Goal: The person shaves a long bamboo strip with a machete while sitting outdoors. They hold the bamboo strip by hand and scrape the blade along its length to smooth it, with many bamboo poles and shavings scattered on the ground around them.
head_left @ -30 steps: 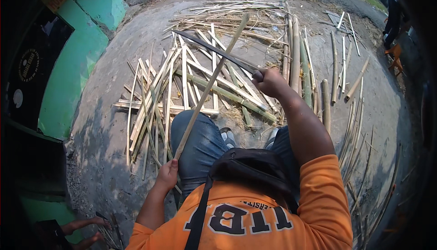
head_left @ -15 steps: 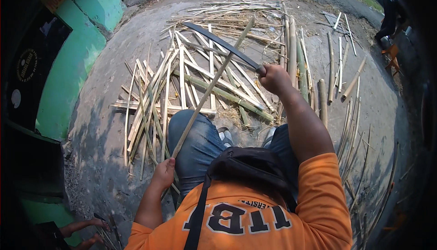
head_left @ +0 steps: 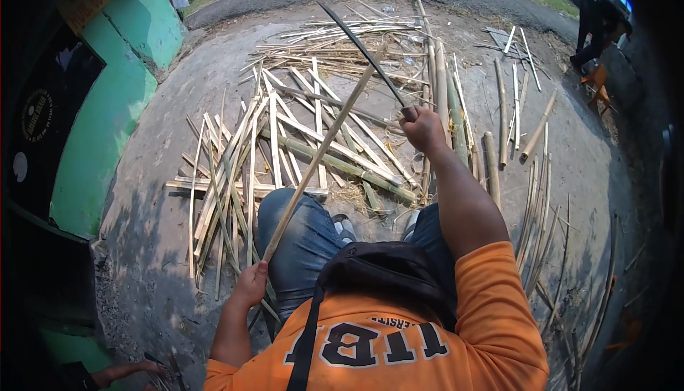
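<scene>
Since the earlier frames the long blade (head_left: 363, 53) has swung up: it lay low across the bamboo strip (head_left: 320, 152), now it's raised, tip pointing up and away, and the right hand (head_left: 422, 129) is higher and further out. Strip hasn't shifted much: a long pale split length, slanting from the left hand (head_left: 251, 285) at its near end, over the person's left knee (head_left: 299, 238), up to its far tip, which sits close beside the blade's mid-length. L hand is closed round the strip's bottom end, gripping it; R hand is fisted round the blade handle, arm stretched out. Looks like the wind-up part of a trimming or splitting stroke, blade off the strip, not yet coming down. Next move prob. needs the blade brought onto the strip's far portion at a shallow angle, w/ the L hand holding the strip steady and well below the cut line. Round the strip: a pile of split bamboo (head_left: 285, 142) lies on the concrete ground (head_left: 142, 234) beyond and left of it; thicker round poles (head_left: 456, 120) lie right of its tip. Further left of the strip, a green wall (head_left: 107, 120). Far right, beyond the poles, another person (head_left: 595, 21) bends over.
</scene>
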Tool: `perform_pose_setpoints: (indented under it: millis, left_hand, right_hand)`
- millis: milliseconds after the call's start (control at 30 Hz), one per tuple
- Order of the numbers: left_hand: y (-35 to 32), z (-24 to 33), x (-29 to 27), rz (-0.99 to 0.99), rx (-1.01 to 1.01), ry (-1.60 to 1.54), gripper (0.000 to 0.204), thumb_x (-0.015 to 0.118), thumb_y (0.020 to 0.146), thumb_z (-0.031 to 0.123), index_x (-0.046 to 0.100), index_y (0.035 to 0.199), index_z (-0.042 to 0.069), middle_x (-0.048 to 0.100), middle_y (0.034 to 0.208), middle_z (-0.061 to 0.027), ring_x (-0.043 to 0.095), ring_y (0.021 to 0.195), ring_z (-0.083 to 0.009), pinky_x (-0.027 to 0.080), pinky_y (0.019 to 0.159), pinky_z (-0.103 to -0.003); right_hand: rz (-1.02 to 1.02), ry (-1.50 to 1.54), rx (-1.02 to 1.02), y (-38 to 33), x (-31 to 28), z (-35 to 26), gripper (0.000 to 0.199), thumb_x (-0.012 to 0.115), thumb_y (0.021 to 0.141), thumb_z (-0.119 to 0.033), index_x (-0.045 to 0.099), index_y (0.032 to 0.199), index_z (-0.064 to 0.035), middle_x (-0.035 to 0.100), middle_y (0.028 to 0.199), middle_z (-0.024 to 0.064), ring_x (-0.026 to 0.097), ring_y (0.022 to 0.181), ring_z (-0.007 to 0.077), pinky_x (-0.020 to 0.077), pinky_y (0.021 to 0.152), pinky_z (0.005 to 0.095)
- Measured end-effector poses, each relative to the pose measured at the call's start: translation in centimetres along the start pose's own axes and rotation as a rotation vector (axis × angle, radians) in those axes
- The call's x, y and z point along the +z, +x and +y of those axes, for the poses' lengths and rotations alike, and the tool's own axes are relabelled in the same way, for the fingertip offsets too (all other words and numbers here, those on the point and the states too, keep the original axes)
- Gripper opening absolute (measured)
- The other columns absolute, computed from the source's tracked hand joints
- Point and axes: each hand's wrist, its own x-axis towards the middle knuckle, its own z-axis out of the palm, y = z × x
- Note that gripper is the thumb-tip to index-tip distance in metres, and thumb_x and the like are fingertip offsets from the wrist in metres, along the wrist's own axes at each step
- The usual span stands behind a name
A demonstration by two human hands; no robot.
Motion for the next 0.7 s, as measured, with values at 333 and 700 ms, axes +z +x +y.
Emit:
perform_pose_setpoints:
  millis: [333, 700]
  left_hand:
    - [0.2, -0.7, 0.7, 0.088, 0.118, -0.003, 0.070, 0.039, 0.104, 0.065, 0.056, 0.083, 0.000, 0.054, 0.067, -0.0120, 0.055, 0.064, -0.0241, 0.043, 0.061, -0.039]
    - [-0.5, 0.8, 1.0, 0.187, 0.168, 0.192, 0.069, 0.041, 0.104, 0.062, 0.058, 0.085, -0.002, 0.059, 0.073, -0.0284, 0.060, 0.080, -0.0547, 0.046, 0.066, -0.053]
  right_hand:
    - [-0.106, -0.394, -0.500, -0.7, -0.1, -3.3, 0.021, 0.062, 0.092, -0.031, 0.071, 0.084, -0.0144, 0.070, 0.080, 0.0154, 0.070, 0.080, 0.0389, 0.0556, 0.072, 0.0508]
    - [0.058, 0.000, 0.386, 2.4, -2.5, 3.2, 0.032, 0.068, 0.082, -0.027, 0.074, 0.104, -0.0052, 0.075, 0.093, 0.0191, 0.074, 0.095, 0.0343, 0.0566, 0.086, 0.0462]
